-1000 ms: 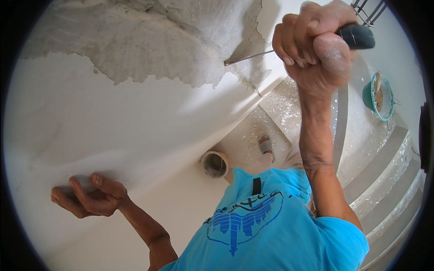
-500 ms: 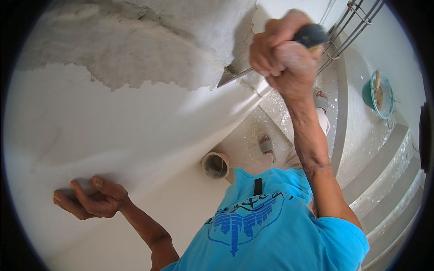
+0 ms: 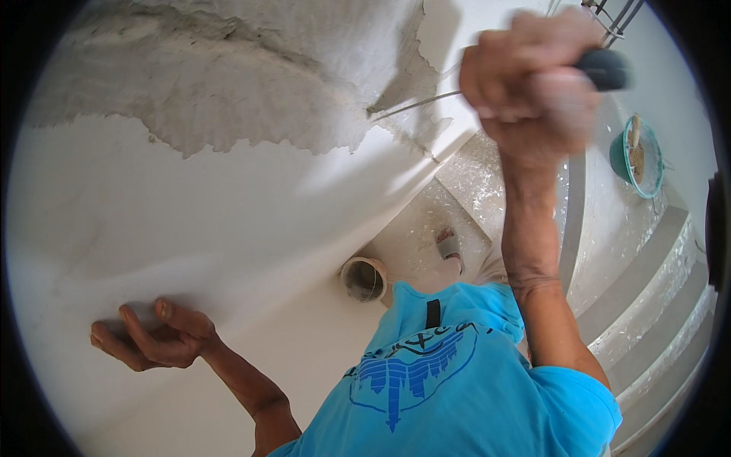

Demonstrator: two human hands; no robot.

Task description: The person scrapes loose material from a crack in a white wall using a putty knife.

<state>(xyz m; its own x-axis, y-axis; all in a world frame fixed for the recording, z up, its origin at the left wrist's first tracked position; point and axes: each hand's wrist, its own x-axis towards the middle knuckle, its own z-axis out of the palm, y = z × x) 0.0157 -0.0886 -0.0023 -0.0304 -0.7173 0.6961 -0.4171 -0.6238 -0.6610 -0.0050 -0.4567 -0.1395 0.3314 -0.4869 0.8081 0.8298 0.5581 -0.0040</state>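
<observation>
My right hand (image 3: 533, 87), blurred by motion, is closed around the black handle of a scraper (image 3: 607, 70). Its thin blade shows nearly edge-on, and the tip meets the rough grey patch (image 3: 251, 84) of the wall, close to a ragged border. Below that border the wall carries a smooth white coat (image 3: 183, 206). Low on this white surface rests my left hand (image 3: 156, 339), fingers apart and loosely bent, with nothing in it. The palm side of the right hand is hidden.
A bucket (image 3: 363, 279) stands on the floor by the wall's foot. To the right are steps (image 3: 640, 293) spotted with white flakes, and a green pail (image 3: 647, 164) with a wooden-handled thing in it. Metal rods (image 3: 624, 23) stand at the top right.
My right hand has swung up and to the right with the scraper, and the blade's tip has shifted slightly upward on the wall. The left hand has stayed in place.
</observation>
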